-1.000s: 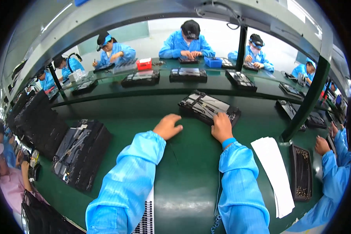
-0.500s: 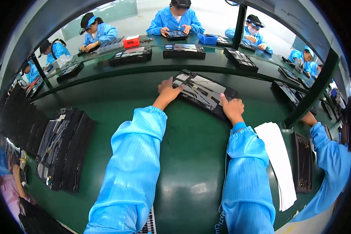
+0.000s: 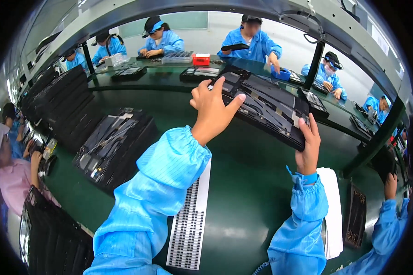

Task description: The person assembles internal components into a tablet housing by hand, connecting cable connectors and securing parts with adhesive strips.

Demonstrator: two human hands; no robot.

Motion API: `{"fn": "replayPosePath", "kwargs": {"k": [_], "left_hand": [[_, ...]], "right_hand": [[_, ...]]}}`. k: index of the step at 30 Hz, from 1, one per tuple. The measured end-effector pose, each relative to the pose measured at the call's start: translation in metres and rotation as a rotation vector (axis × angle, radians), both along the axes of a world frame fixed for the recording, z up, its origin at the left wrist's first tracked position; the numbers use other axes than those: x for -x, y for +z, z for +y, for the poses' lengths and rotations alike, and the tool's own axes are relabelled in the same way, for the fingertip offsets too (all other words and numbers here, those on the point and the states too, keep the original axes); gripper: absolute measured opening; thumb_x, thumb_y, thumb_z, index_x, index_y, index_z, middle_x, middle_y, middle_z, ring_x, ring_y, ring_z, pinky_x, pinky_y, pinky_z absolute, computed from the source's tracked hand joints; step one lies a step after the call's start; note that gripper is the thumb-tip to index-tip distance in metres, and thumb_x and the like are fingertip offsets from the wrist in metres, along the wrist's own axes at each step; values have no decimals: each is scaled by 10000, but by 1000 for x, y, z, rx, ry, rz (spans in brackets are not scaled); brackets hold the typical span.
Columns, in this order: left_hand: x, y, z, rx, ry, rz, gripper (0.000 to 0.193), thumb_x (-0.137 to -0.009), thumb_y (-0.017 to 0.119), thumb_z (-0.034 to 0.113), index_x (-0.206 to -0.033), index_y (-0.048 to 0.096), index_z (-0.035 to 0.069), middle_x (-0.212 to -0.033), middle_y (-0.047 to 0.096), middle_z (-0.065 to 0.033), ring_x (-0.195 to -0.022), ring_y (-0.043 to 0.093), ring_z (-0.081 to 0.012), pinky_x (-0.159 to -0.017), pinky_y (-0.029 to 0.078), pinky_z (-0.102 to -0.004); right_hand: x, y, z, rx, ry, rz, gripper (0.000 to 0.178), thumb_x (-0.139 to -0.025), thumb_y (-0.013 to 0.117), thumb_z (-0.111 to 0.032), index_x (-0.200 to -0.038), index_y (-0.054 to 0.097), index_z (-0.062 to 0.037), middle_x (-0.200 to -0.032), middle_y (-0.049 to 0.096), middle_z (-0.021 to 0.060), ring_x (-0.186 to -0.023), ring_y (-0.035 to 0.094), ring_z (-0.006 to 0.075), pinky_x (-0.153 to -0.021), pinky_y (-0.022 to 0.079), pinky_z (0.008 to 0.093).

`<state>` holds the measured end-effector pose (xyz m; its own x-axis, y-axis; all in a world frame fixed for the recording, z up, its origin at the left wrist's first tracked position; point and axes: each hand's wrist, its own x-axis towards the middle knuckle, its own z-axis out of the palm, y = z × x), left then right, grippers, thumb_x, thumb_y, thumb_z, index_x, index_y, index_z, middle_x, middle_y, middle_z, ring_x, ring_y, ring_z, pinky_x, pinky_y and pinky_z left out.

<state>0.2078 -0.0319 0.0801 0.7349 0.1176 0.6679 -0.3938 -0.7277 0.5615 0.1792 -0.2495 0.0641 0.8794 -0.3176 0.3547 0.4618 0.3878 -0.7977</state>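
Observation:
Both of my hands hold a flat black tray with an opened, tablet-like device in it, showing grey plates and dark cables. My left hand grips its left end, thumb over the top and fingers spread along the rim. At the right end, my right hand has its thumb and fingers on the tray's edge. The tray looks raised off the green table and tilted, its far side near the shelf edge. Left of my left arm stands a stack of similar black trays, a device showing in the top one.
Taller black stacks stand farther left. A white sheet of small black-and-white labels lies between my forearms. White paper and a black box of small brass-coloured parts lie right. A shelf post rises there; co-workers sit around.
The tray has come up toward me with both hands on it. My view has turned left, and more of the label sheet shows. The co-worker opposite now holds up a dark tray.

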Motion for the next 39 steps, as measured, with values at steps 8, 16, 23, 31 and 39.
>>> {"fn": "replayPosePath", "kwargs": {"k": [8, 16, 23, 31, 39], "left_hand": [[127, -56, 72, 71, -582, 146, 588, -796, 568, 231, -1268, 321, -18, -1233, 350, -191, -1094, 415, -308, -911, 354, -366], [192, -110, 102, -572, -705, 311, 560, -748, 595, 299, -1197, 439, 3, -1293, 347, -211, -1210, 310, -373, -970, 245, -506], [202, -114, 91, -579, -741, 263, 550, -751, 597, 332, -1172, 456, 7, -1264, 368, -226, -1194, 332, -373, -953, 255, -484], [176, -111, 90, -634, -825, 158, 570, -740, 587, 400, -1152, 481, 21, -1250, 399, -204, -1176, 363, -358, -944, 265, -479], [179, -112, 94, -634, -789, 178, 550, -736, 579, 415, -1169, 489, 88, -1253, 393, -208, -1180, 353, -364, -939, 270, -489]], "right_hand": [[102, -18, -50, 19, 145, 205, 533, -758, 557, -69, -1250, 384, 35, -1117, 518, 179, -959, 556, 211, -846, 438, 301], [200, -66, -69, 188, 157, 417, 679, -698, 602, -75, -1296, 300, 38, -1187, 471, 183, -1031, 513, 226, -913, 394, 316], [211, -79, -90, 1042, -173, 446, 504, -659, 612, -68, -1144, 504, 16, -1112, 529, 133, -997, 515, 236, -895, 367, 294], [210, -31, 57, 1270, -58, 1, 192, -654, 634, -33, -838, 581, -18, -981, 555, 132, -942, 505, 284, -826, 394, 367], [187, -59, 131, 1689, -93, -213, 66, -566, 624, -7, -622, 590, 3, -1011, 547, 134, -986, 456, 323, -849, 351, 421]]}}
